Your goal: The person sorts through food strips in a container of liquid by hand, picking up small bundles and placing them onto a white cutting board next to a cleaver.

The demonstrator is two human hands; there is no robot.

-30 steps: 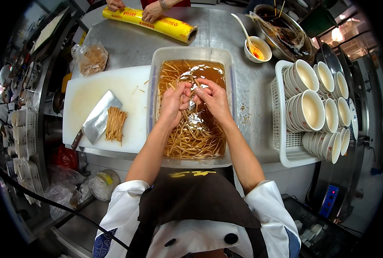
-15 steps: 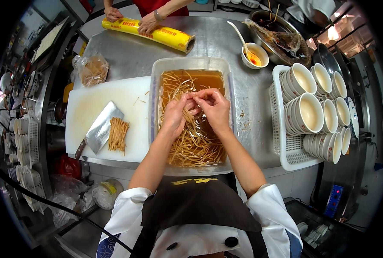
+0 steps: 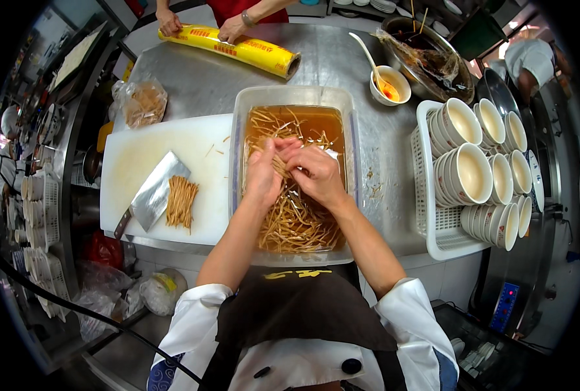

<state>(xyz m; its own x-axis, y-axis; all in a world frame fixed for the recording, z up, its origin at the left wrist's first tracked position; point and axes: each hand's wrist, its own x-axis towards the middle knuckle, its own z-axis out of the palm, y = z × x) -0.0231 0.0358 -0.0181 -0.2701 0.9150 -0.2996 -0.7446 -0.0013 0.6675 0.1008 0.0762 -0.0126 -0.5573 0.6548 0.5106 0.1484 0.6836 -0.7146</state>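
Note:
A clear plastic tub [image 3: 238, 107] holds brown liquid with many thin brown food strips [image 3: 290, 225] soaking in it. Over the tub, my left hand [image 3: 264, 177] is closed around a small bunch of strips [image 3: 279, 167]. My right hand [image 3: 317, 174] meets it from the right, fingers pinched on the same bunch; its fingertips are partly hidden. On the white cutting board [image 3: 130, 140] to the left lie a cleaver [image 3: 161, 190] and a neat bundle of the same strips [image 3: 182, 203].
A white basket [image 3: 427, 221] of stacked bowls [image 3: 471, 173] stands at right. Behind are a sauce bowl with a spoon [image 3: 390, 85], a metal basin [image 3: 463, 81] and a bagged brown item [image 3: 145, 104]. Across the table, another person's hands [image 3: 233, 29] touch a yellow roll [image 3: 238, 51].
My right hand has turned, its fingers curling down over the bunch; my left fingers have shifted slightly. Across the table, the other person's hands have moved a little along the yellow roll.

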